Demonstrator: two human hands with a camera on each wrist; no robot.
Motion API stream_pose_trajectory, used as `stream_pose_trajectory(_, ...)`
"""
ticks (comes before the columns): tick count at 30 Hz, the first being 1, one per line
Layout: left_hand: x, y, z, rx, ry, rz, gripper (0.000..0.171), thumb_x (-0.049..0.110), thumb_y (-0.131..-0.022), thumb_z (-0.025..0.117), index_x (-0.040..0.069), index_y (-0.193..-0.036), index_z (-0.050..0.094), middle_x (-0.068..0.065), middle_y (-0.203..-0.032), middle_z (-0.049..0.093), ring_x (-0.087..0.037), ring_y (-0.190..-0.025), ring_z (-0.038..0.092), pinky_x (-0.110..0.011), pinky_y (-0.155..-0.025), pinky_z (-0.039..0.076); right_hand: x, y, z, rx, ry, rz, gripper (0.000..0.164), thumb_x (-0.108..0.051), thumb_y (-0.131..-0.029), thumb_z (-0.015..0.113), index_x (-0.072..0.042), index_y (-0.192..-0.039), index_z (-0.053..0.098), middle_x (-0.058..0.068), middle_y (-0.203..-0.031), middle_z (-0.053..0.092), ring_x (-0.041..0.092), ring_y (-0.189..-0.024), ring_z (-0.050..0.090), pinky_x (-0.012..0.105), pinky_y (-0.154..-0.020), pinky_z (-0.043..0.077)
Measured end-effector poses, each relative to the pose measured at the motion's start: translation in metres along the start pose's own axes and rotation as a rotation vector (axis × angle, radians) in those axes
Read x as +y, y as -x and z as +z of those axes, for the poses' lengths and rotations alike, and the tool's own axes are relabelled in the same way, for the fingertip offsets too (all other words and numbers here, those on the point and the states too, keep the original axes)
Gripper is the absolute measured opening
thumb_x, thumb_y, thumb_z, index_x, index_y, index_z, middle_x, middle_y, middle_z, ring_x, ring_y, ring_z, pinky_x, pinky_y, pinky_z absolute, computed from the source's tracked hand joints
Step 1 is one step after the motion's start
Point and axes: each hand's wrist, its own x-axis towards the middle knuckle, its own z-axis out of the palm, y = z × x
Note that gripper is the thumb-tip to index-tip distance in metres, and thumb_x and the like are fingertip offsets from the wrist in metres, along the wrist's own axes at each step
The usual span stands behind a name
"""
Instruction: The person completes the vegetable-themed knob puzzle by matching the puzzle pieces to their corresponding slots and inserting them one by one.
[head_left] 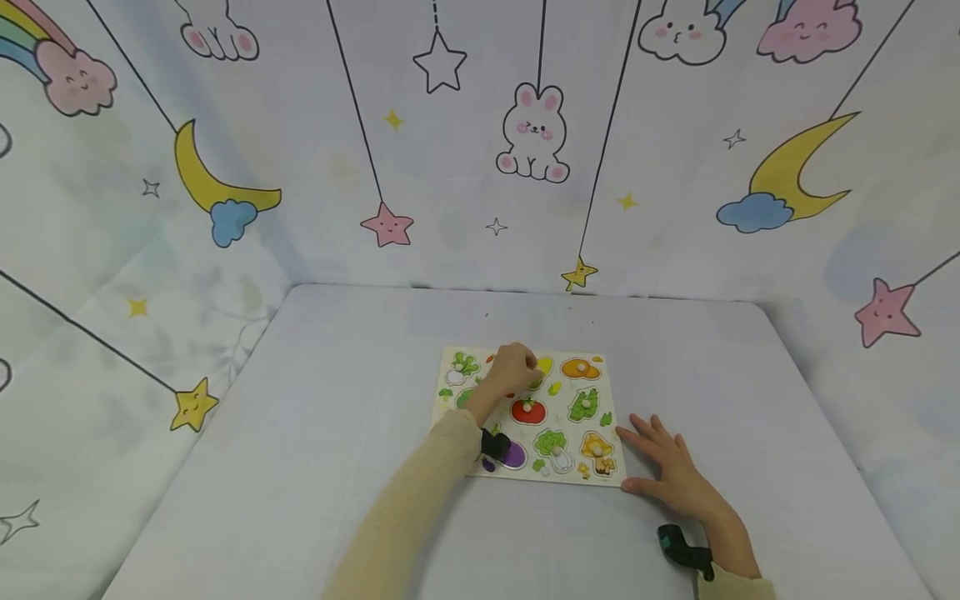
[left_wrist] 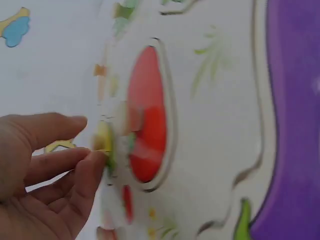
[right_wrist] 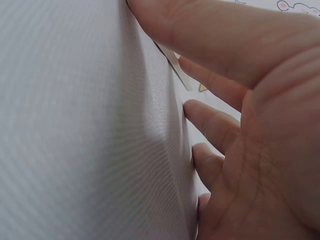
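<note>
A cream puzzle board (head_left: pixel 495 478) with vegetable pieces lies on the white table. My left hand (head_left: pixel 512 372) reaches over its upper middle, at a yellow-and-green corn piece (head_left: pixel 545 365). In the left wrist view the left hand (left_wrist: pixel 55 175) has its thumb apart from its loosely bent fingers. Their tips are beside the corn piece (left_wrist: pixel 106 142), and no pinch shows. Below it sits a red tomato piece (head_left: pixel 528 411). My right hand (head_left: pixel 671 471) rests palm down with spread fingers, thumb and index at the board's right edge. In the right wrist view the right hand (right_wrist: pixel 270 120) touches the cloth.
An eggplant piece (head_left: pixel 513 456) lies beside my left wrist, partly behind a black wrist strap (head_left: pixel 493 445). A pumpkin piece (head_left: pixel 581 369), a mushroom piece (head_left: pixel 597 448) and several others fill the board. White cloth (head_left: pixel 337 375) covers the table; a patterned curtain (head_left: pixel 465 183) stands behind.
</note>
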Motion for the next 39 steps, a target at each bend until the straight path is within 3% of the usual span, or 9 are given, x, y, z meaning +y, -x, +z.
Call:
stream_pose_trajectory(3, 0.003, 0.011, -0.015, -0.021, -0.013, 0.006, 0.029, 0.023, -0.092, 0.068, -0.001, -0.108, 0.071, -0.011, -0.097, 0.069, -0.016, -0.078, 0.060, -0.024, -0.067, 0.048, 0.001, -0.002, -0.001, -0.001, 0.005, -0.001, 0.078, -0.032, -0.073, 0.082, -0.010, -0.141, 0.051, 0.028, -0.156, 0.027, 0.053, -0.145, 0.005, 0.071, -0.110, -0.005)
stream_pose_trajectory(6, 0.006, 0.034, -0.038, 0.045, -0.026, 0.011, 0.041, 0.028, -0.093, 0.066, 0.003, -0.125, 0.064, -0.014, -0.115, 0.068, -0.024, -0.097, 0.066, -0.033, -0.079, 0.053, 0.002, -0.004, -0.003, -0.011, 0.016, 0.002, 0.078, -0.033, -0.073, 0.082, -0.010, -0.142, 0.050, 0.028, -0.156, 0.027, 0.053, -0.145, 0.005, 0.071, -0.110, -0.004)
stream_pose_trajectory(12, -0.007, 0.096, -0.085, 0.351, -0.089, 0.000, 0.040, 0.025, -0.090, 0.069, 0.003, -0.123, 0.066, -0.016, -0.118, 0.065, -0.030, -0.100, 0.064, -0.043, -0.082, 0.053, -0.002, -0.006, -0.014, -0.024, 0.038, 0.014, 0.076, -0.034, -0.079, 0.078, -0.008, -0.144, 0.046, 0.028, -0.156, 0.025, 0.054, -0.144, 0.009, 0.072, -0.109, 0.003)
stream_pose_trajectory(15, -0.023, 0.125, -0.096, 0.486, -0.176, -0.027, 0.040, 0.024, -0.091, 0.068, 0.002, -0.124, 0.064, -0.017, -0.122, 0.063, -0.033, -0.108, 0.060, -0.045, -0.088, 0.051, -0.005, -0.006, -0.020, 0.075, 0.095, -0.022, 0.067, -0.029, -0.086, 0.072, -0.005, -0.143, 0.047, 0.030, -0.154, 0.028, 0.055, -0.142, 0.015, 0.073, -0.108, 0.008)
stream_pose_trajectory(19, -0.042, 0.154, -0.100, 0.558, -0.264, -0.081, 0.048, 0.025, -0.094, 0.065, -0.003, -0.132, 0.055, -0.023, -0.136, 0.052, -0.040, -0.126, 0.049, -0.055, -0.098, 0.044, -0.009, -0.008, -0.024, 0.242, 0.264, -0.092, 0.059, -0.026, -0.089, 0.070, -0.005, -0.140, 0.049, 0.029, -0.151, 0.035, 0.051, -0.142, 0.021, 0.073, -0.108, 0.012)
stream_pose_trajectory(24, -0.056, 0.175, -0.096, 0.522, -0.352, -0.126, 0.065, 0.032, -0.095, 0.062, -0.001, -0.146, 0.039, -0.028, -0.156, 0.026, -0.048, -0.145, 0.019, -0.068, -0.107, 0.028, -0.010, -0.012, -0.026, 0.335, 0.465, -0.120, 0.067, -0.032, -0.087, 0.070, -0.010, -0.145, 0.044, 0.025, -0.153, 0.033, 0.047, -0.145, 0.020, 0.074, -0.108, 0.013)
stream_pose_trajectory(29, -0.060, 0.187, -0.094, 0.418, -0.411, -0.181, 0.079, 0.044, -0.095, 0.059, 0.009, -0.155, 0.023, -0.026, -0.161, 0.005, -0.050, -0.147, -0.006, -0.076, -0.107, 0.009, -0.008, -0.014, -0.027, 0.323, 0.568, -0.067, 0.077, -0.049, -0.089, 0.063, -0.019, -0.153, 0.032, 0.022, -0.160, 0.020, 0.045, -0.149, 0.006, 0.075, -0.109, 0.002)
stream_pose_trajectory(33, -0.062, 0.192, -0.091, 0.339, -0.447, -0.217, 0.084, 0.051, -0.094, 0.056, 0.013, -0.157, 0.017, -0.027, -0.161, -0.002, -0.052, -0.145, -0.014, -0.078, -0.106, 0.001, -0.008, -0.013, -0.029, 0.297, 0.589, -0.024, 0.082, -0.057, -0.090, 0.059, -0.025, -0.156, 0.022, 0.020, -0.162, 0.012, 0.042, -0.150, -0.007, 0.076, -0.107, -0.005)
stream_pose_trajectory(39, -0.066, 0.195, -0.089, 0.305, -0.448, -0.252, 0.085, 0.054, -0.094, 0.054, 0.015, -0.158, 0.013, -0.026, -0.161, -0.006, -0.051, -0.144, -0.020, -0.078, -0.105, -0.003, -0.008, -0.012, -0.030, 0.297, 0.607, -0.015, 0.084, -0.057, -0.089, 0.058, -0.028, -0.157, 0.019, 0.020, -0.162, 0.012, 0.045, -0.149, -0.005, 0.077, -0.106, -0.004)
